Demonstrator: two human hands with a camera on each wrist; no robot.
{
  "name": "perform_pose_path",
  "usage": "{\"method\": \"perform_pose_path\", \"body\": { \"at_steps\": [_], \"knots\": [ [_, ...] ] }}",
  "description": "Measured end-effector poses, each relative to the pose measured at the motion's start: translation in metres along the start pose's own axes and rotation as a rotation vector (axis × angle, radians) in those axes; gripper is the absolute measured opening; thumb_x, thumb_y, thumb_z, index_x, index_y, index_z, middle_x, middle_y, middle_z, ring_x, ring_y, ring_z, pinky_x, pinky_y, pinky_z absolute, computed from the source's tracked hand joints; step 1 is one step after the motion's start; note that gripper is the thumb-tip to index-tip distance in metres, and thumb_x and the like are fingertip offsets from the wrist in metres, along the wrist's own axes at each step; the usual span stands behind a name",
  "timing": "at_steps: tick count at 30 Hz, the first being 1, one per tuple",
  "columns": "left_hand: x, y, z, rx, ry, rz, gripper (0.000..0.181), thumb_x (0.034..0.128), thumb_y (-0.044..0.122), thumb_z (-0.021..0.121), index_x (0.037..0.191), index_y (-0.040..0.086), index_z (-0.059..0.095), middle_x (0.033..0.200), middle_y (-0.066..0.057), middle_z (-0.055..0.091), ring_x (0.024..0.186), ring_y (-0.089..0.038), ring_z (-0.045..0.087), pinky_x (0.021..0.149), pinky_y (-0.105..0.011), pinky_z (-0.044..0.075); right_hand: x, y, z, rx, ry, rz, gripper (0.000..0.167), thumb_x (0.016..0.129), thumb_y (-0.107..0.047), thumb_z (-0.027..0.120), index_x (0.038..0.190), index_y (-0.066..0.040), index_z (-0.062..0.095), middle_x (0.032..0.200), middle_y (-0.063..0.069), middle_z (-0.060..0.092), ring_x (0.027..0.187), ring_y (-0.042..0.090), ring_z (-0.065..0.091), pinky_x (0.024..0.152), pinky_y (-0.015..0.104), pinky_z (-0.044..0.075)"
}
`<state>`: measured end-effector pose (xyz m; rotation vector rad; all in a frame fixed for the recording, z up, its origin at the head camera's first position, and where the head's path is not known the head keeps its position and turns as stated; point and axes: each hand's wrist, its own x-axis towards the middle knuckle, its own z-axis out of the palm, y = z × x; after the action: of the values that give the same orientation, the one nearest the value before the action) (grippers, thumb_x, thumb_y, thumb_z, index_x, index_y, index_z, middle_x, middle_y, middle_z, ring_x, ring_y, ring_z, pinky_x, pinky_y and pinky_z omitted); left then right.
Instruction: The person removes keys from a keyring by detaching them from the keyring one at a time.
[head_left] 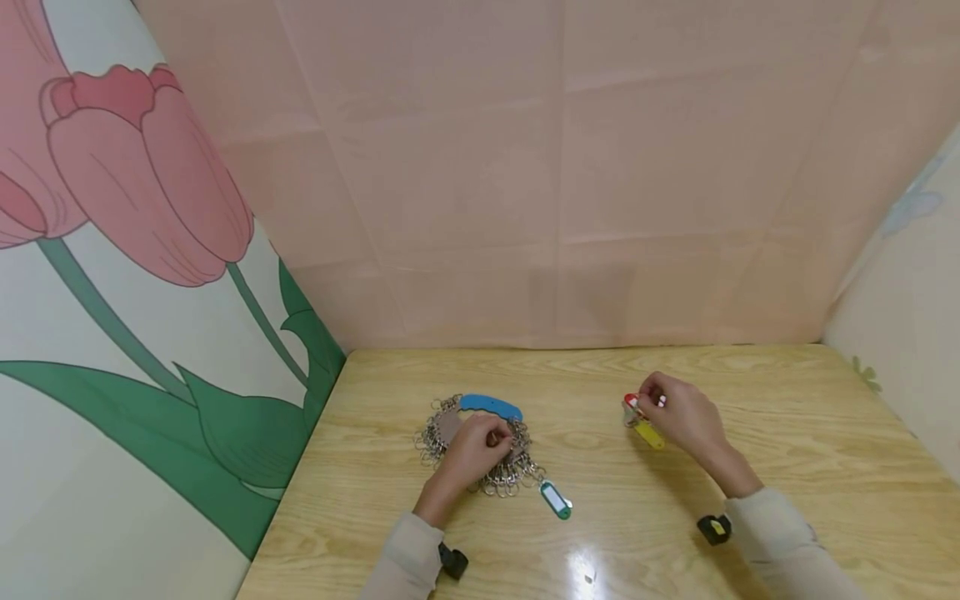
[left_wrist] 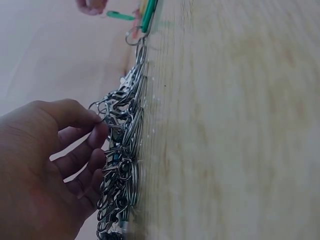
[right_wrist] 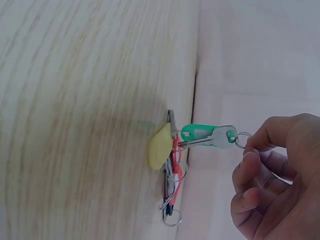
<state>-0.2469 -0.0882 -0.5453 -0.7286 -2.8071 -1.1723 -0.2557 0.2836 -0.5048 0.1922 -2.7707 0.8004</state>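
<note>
My left hand (head_left: 474,450) is over a key holder with a blue wavy strip (head_left: 491,406) and many metal clasps (head_left: 504,479) hanging round it. In the left wrist view, thumb and index finger pinch a small metal ring (left_wrist: 103,107) on the clasps. My right hand (head_left: 686,417) pinches the split ring (right_wrist: 241,140) of a green key tag (right_wrist: 197,131) with a silver key (right_wrist: 224,136). Just beside that tag, a yellow key tag (head_left: 648,434) and a red key tag (head_left: 632,402) lie with keys and rings on the table.
Another green key tag (head_left: 556,500) with a white label lies at the holder's right, joined to a ring. The wooden table (head_left: 570,375) ends at a pink-covered wall (head_left: 465,208). A tulip-painted wall (head_left: 150,192) stands on the left.
</note>
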Motion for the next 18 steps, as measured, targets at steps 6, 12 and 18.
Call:
{"method": "perform_pose_path", "body": {
  "at_steps": [6, 12, 18],
  "knots": [
    [0.0, -0.001, 0.001, -0.018, -0.015, -0.006, 0.007, 0.1016, 0.012, 0.073, 0.101, 0.013, 0.079, 0.093, 0.004, 0.069, 0.08, -0.005, 0.058, 0.072, -0.022, 0.051, -0.001, 0.011, 0.002, -0.015, -0.039, 0.048, 0.007, 0.098, -0.019, 0.068, 0.101, -0.013, 0.071, 0.087, 0.003, 0.072, 0.066, 0.015, 0.056, 0.055, 0.032, 0.04],
    [-0.001, -0.001, 0.001, -0.026, -0.026, -0.016, 0.008, 0.1027, 0.014, 0.072, 0.103, 0.013, 0.079, 0.094, 0.004, 0.07, 0.079, -0.004, 0.057, 0.072, -0.022, 0.051, -0.003, 0.017, 0.002, -0.012, -0.09, 0.099, 0.015, 0.101, -0.021, 0.067, 0.105, -0.007, 0.069, 0.09, 0.01, 0.073, 0.07, 0.019, 0.059, 0.055, 0.033, 0.042],
    [-0.001, -0.002, 0.001, -0.024, -0.029, -0.017, 0.008, 0.1028, 0.014, 0.072, 0.103, 0.013, 0.079, 0.093, 0.005, 0.07, 0.079, -0.005, 0.057, 0.072, -0.023, 0.051, -0.003, 0.023, 0.003, -0.025, -0.139, 0.143, 0.018, 0.101, -0.02, 0.066, 0.107, -0.003, 0.067, 0.091, 0.013, 0.071, 0.071, 0.021, 0.058, 0.055, 0.033, 0.042]
  ]
}}
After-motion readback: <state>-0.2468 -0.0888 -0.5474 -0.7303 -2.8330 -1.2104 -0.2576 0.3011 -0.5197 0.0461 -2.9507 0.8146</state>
